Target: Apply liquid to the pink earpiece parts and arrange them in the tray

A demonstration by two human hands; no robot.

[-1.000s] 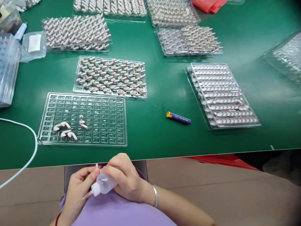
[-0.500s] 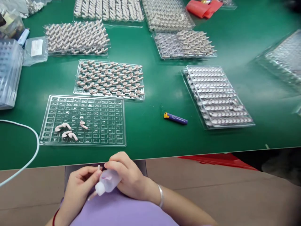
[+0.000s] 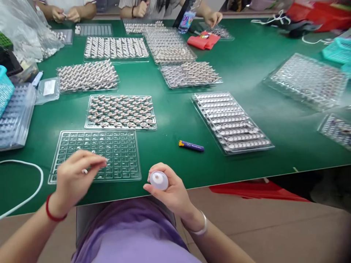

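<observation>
My left hand [image 3: 78, 173] is over the front left of the clear empty-celled tray [image 3: 120, 171], thumb and fingers pinched together. Whatever lies in the pinch is mostly hidden; a small white bit shows between the fingers and another pale speck at the fingertips. My right hand [image 3: 174, 190] is closed around a small translucent squeeze bottle [image 3: 159, 180], its white tip pointing up toward me, just beyond the table's front edge. Behind the clear tray lies a tray of pale earbud shells [image 3: 122, 112] in rows. The loose earbud shells on the clear tray are covered by my left hand.
A purple lighter [image 3: 192, 146] lies right of centre, beside a tray of white oval parts [image 3: 233, 122]. More filled trays [image 3: 87, 76] stand behind. Stacked trays [image 3: 18, 117] and a white cable [image 3: 27, 163] are at left. Co-workers' hands [image 3: 67, 14] show across the table.
My hands have moved apart: the left forward and left over the clear tray, the right up and rightward with the bottle. The view has tilted up, bringing co-workers into sight.
</observation>
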